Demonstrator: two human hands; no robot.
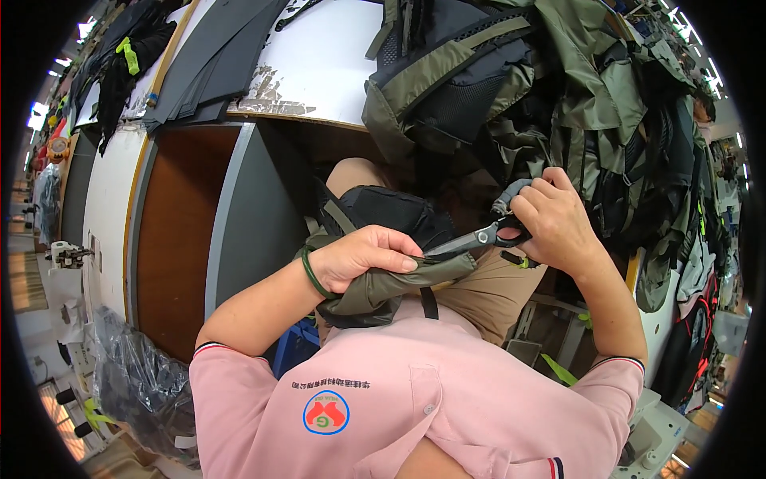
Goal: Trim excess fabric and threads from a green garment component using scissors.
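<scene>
L hand (363,257) pinching smooth, folded olive fabric (383,287) over tan-trousered lap (495,294), nr. flaky white table's (327,44) front edge, R hand (556,219) gripping steel scissors (483,236) w/ grey-wrapped handle, tapered blades at fabric.

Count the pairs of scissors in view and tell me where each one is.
1: the scissors are in the right hand, blades at the olive fabric held by the left hand. The heaped bags could hide others.
</scene>
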